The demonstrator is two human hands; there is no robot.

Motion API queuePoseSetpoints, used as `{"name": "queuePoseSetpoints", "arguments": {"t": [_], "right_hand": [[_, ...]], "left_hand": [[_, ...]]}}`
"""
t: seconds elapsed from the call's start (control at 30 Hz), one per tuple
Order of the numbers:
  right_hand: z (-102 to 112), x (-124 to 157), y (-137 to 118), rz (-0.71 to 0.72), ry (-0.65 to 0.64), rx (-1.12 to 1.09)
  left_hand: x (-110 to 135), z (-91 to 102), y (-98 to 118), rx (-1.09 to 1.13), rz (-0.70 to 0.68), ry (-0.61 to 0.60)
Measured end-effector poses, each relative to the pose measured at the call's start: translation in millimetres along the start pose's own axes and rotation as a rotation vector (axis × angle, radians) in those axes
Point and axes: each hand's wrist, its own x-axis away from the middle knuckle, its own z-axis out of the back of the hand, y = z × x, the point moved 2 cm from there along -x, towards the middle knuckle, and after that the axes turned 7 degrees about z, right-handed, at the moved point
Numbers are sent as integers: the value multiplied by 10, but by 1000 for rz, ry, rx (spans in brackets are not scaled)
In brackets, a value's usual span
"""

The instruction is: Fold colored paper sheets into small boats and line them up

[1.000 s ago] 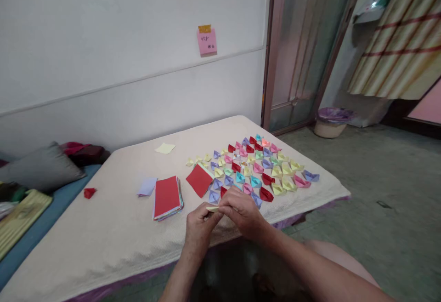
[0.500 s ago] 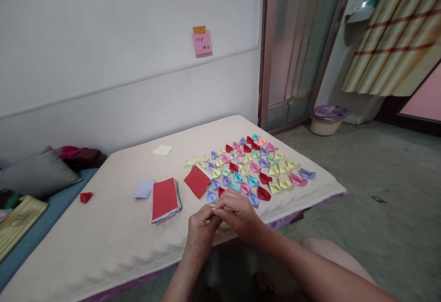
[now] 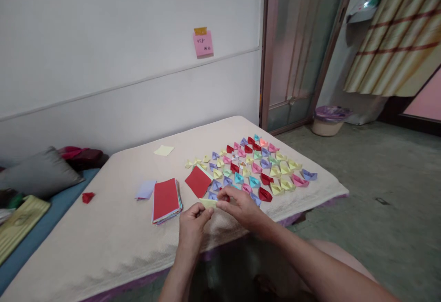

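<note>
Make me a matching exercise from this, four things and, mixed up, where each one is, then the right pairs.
1. yellow paper
2. pink note
3. red-topped paper stack
4. purple-lined bin

A. on the cream cloth
B. on the floor
C. between the left hand and right hand
D. on the white wall

Pairs: 1-C, 2-D, 3-A, 4-B

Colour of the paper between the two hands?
Pale yellow: the paper between the left hand and right hand, head view.
</note>
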Motion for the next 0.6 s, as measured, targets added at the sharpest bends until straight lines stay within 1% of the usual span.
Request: {"name": "queuePoseSetpoints", "arguments": {"t": [0.07, 0.1, 0.2, 0.3, 0.4, 0.5, 0.6], "right_hand": [[-11, -1, 12, 11, -51, 65], [-18, 1, 10, 26, -57, 102], [-33, 15, 3, 71, -13, 168], [-44, 26, 33, 42, 18, 132], [-44, 31, 48, 30, 44, 92], [-25, 36, -5, 126, 114, 107], [-16, 42, -77, 236, 125, 108]], "left_hand": [[-14, 37, -35, 44, 20, 2], [-16, 44, -47, 58, 24, 0], [-10, 34, -57, 99, 26, -18], [-3, 23, -41, 133, 42, -29], [7, 35, -16, 118, 55, -10], [26, 45, 29, 55, 12, 16], [54, 30, 84, -26, -76, 38]]}}
